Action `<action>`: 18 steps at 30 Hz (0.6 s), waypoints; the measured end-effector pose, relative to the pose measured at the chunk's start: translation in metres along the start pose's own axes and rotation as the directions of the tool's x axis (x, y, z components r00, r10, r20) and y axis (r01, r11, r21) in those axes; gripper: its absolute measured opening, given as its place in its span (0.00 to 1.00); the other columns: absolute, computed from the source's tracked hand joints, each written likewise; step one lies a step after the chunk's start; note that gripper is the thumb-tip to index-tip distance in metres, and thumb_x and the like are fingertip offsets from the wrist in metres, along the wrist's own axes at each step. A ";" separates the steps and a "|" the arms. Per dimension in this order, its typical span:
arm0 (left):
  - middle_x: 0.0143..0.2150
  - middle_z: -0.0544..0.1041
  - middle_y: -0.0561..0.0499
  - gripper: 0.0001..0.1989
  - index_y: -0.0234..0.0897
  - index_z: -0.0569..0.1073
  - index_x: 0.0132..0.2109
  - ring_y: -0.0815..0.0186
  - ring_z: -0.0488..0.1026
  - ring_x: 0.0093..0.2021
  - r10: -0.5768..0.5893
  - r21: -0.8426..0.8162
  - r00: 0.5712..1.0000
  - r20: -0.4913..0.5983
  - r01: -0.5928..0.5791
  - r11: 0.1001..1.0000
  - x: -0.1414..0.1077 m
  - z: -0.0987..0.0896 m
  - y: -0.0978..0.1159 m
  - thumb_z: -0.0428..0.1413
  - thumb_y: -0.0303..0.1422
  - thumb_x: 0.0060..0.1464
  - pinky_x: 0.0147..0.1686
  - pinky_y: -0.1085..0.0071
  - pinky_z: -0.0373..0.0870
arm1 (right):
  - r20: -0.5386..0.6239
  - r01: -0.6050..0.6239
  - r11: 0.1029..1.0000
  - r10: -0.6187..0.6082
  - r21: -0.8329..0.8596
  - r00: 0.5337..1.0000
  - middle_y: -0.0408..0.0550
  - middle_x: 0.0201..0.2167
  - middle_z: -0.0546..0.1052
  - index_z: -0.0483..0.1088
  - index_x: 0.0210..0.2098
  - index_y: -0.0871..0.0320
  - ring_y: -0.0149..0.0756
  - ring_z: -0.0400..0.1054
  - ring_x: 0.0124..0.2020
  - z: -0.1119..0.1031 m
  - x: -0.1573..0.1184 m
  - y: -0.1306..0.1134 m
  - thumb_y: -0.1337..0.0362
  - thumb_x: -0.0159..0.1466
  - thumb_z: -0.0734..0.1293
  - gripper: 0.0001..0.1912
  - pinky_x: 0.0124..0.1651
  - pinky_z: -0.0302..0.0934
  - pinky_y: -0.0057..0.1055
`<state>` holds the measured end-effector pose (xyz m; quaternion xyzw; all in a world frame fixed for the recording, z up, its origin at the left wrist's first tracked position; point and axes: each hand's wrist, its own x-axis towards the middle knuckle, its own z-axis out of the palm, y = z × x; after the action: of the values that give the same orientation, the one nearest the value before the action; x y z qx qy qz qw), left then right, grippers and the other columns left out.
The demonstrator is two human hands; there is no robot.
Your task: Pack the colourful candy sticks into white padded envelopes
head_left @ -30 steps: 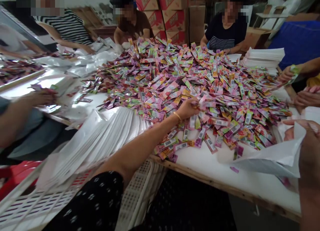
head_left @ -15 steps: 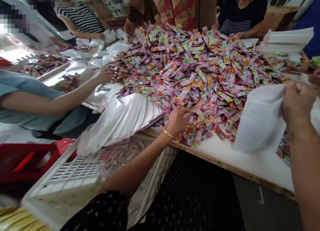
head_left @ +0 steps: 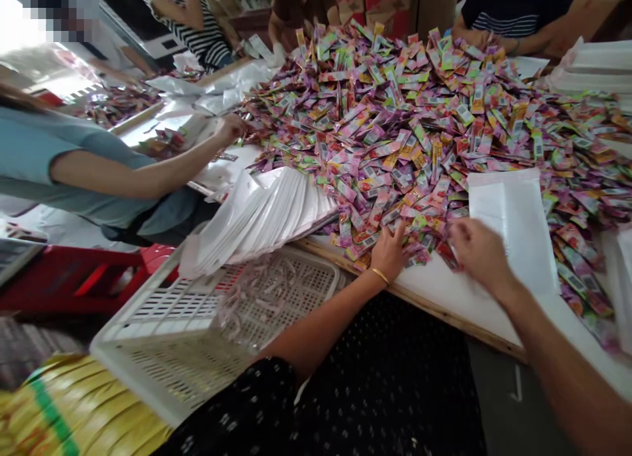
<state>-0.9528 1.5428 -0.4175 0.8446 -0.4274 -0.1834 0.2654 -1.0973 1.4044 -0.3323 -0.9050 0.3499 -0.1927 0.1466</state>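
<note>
A large heap of small colourful packets [head_left: 375, 127] covers the table. My left hand [head_left: 390, 251], with a gold bracelet at the wrist, touches packets at the heap's near edge; its fingers are spread. My right hand [head_left: 476, 252] is beside the same edge, blurred, with its fingers curled near some packets; whether it holds any cannot be made out. A white bag [head_left: 518, 229] lies flat on the table just beyond and right of my right hand. To the left of my left hand, a fanned stack of white bags [head_left: 266, 216] lies at the table's edge.
Below the stack stands a white plastic basket [head_left: 172, 357] with clear strips inside. A person in light blue [head_left: 99, 166] reaches to the heap from the left. Other people are across the table. Yellow sacks [head_left: 83, 403] are at lower left, more white bags [head_left: 600, 68] at right.
My right hand has let go of the white bag, which now lies on the table, and has moved left to the packets. My left hand stays at the heap's edge. The view has shifted.
</note>
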 end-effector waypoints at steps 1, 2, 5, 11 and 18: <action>0.55 0.69 0.38 0.37 0.38 0.58 0.68 0.54 0.73 0.52 0.019 -0.082 1.000 0.004 -0.018 0.996 0.004 -0.001 -0.006 0.61 0.32 0.53 0.50 0.62 0.70 | 0.202 -0.060 0.998 0.057 0.008 0.978 0.53 0.37 0.79 0.75 0.39 0.59 0.39 0.73 0.38 0.017 -0.020 -0.011 0.60 0.65 0.61 0.14 0.43 0.62 0.33; 0.56 0.70 0.39 0.36 0.37 0.59 0.68 0.56 0.73 0.52 0.045 -0.180 0.999 0.007 -0.043 0.983 0.008 -0.005 -0.014 0.59 0.28 0.53 0.52 0.62 0.70 | 0.346 -0.138 0.990 0.127 0.008 0.930 0.52 0.35 0.79 0.76 0.39 0.59 0.39 0.73 0.36 0.033 -0.036 -0.019 0.60 0.65 0.61 0.13 0.41 0.62 0.33; 0.58 0.72 0.42 0.38 0.33 0.58 0.68 0.59 0.71 0.55 0.168 -0.445 0.985 0.047 -0.129 0.886 0.018 -0.024 -0.041 0.56 0.24 0.50 0.57 0.65 0.67 | 0.406 -0.313 0.950 0.285 0.002 0.868 0.52 0.35 0.80 0.75 0.44 0.60 0.39 0.74 0.35 0.067 -0.062 -0.029 0.58 0.66 0.60 0.16 0.41 0.63 0.32; 0.62 0.71 0.43 0.38 0.33 0.62 0.66 0.60 0.67 0.61 0.277 -0.538 0.957 0.084 -0.191 0.821 0.030 -0.062 -0.069 0.57 0.23 0.45 0.62 0.66 0.63 | 0.168 -0.334 0.938 0.317 0.089 0.934 0.55 0.41 0.79 0.74 0.47 0.61 0.42 0.73 0.44 0.083 -0.042 -0.045 0.54 0.68 0.60 0.19 0.48 0.62 0.34; 0.41 0.79 0.42 0.16 0.30 0.72 0.50 0.60 0.76 0.42 -0.109 -0.315 0.994 0.012 0.107 0.943 0.048 -0.053 -0.039 0.56 0.29 0.54 0.45 0.66 0.72 | 0.218 -0.337 0.940 0.342 -0.061 0.914 0.56 0.41 0.79 0.69 0.50 0.61 0.46 0.73 0.43 0.099 -0.014 -0.064 0.52 0.65 0.66 0.21 0.45 0.61 0.35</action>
<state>-0.8725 1.5387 -0.4031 0.8139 -0.3451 -0.2611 0.3876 -1.0255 1.4721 -0.3975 -0.8481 0.4847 -0.0564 0.2064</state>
